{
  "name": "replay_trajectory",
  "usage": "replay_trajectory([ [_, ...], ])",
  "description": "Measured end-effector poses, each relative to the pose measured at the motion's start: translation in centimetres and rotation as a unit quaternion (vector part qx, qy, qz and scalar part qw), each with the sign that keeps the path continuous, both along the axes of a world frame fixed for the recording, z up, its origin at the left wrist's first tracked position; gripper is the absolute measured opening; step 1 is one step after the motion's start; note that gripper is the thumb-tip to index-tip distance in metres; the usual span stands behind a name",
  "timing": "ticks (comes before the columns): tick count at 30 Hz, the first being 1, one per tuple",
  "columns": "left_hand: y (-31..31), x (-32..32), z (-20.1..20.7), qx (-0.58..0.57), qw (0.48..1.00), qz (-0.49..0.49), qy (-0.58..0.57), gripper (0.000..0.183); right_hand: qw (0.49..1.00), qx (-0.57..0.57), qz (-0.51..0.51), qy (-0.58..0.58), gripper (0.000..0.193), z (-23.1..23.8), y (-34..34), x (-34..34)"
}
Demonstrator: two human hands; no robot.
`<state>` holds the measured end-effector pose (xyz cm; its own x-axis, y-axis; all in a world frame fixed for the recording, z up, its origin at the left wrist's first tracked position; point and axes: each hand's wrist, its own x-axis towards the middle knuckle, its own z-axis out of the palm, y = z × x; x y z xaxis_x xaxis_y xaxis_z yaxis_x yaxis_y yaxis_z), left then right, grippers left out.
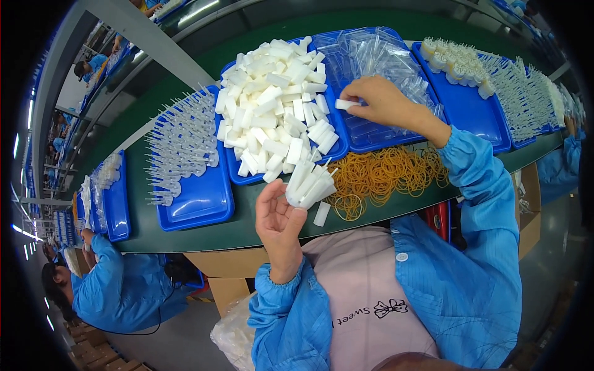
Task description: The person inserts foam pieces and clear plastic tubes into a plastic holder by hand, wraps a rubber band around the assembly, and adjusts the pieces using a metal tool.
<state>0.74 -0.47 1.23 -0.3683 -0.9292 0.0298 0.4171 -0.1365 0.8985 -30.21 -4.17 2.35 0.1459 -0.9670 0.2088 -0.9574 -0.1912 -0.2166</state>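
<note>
bundle step: we seem to be partway through gathering white blocks (270,102), piled in the block tray (338,148), into a bundle (310,187).
next on the bundle: we judge it calls for a steady left hold and a light right pinch, as the bundle fans out loosely.
left hand (279,221): our grip is partly curled, thumb and fingers holding the bundle's near end, just off the near edge of the block tray.
right hand (388,102): our grip is pressed together at the tips, pinching a single block (346,104) just right of the block tray, above the tube tray (364,146).
stray block (321,214): lying on the tabletop (244,213), on our side of the block tray.
bands (385,178): heaped near the block tray's near right corner.
</note>
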Motion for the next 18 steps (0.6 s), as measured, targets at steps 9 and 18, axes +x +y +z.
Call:
replay_trajectory([
  [9,-1.2,0.9,-0.4,-0.048,0.997,0.052,-0.029,0.052,0.999,0.032,0.036,0.009,0.02,-0.8,0.2,-0.2],
  [18,-1.0,1.0,-0.6,-0.048,0.997,0.054,-0.032,0.055,0.988,-0.012,0.074,0.135,0.024,-1.8,-0.2,1.4],
])
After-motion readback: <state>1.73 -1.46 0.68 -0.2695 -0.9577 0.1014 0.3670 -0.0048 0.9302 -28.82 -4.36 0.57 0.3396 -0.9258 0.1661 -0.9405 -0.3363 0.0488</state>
